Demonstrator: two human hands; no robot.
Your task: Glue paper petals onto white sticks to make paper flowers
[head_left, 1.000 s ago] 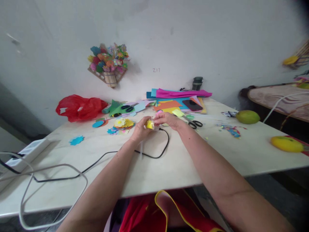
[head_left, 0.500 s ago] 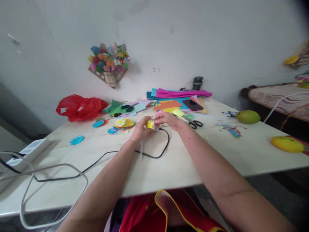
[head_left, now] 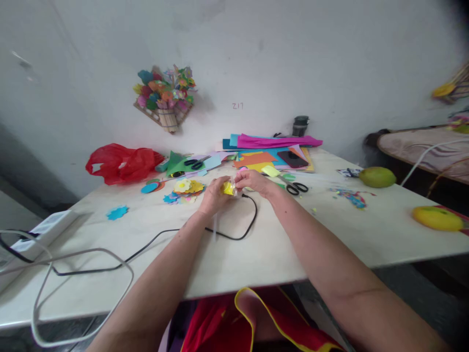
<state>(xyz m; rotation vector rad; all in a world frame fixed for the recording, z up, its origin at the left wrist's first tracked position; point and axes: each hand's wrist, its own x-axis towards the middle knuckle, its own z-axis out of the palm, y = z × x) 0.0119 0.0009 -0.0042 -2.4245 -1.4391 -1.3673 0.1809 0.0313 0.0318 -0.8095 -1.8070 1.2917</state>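
Near the middle of the table, my left hand (head_left: 213, 196) grips a small clear plastic packet (head_left: 228, 188) with something yellow inside. The fingers of my right hand (head_left: 252, 181) pinch the packet's right side. Just below the hands, a black cable (head_left: 252, 222) curves over the table and ends in a plug by the packet. To the left lies a pile of paper flowers (head_left: 188, 187) in yellow, cream and blue. Black-handled scissors (head_left: 296, 188) lie to the right of my right hand.
A red plastic bag (head_left: 120, 164), green paper and more scissors (head_left: 198, 162) are at the back left. Coloured sheets (head_left: 256, 159) and a phone (head_left: 292, 159) lie behind. Two mangoes (head_left: 377, 177) are at right, a power strip (head_left: 47, 227) and white cable at left.
My right fingers have shifted slightly on the packet, and the packet has turned a little. A bit of green now shows beside the scissors. My left hand has barely moved.
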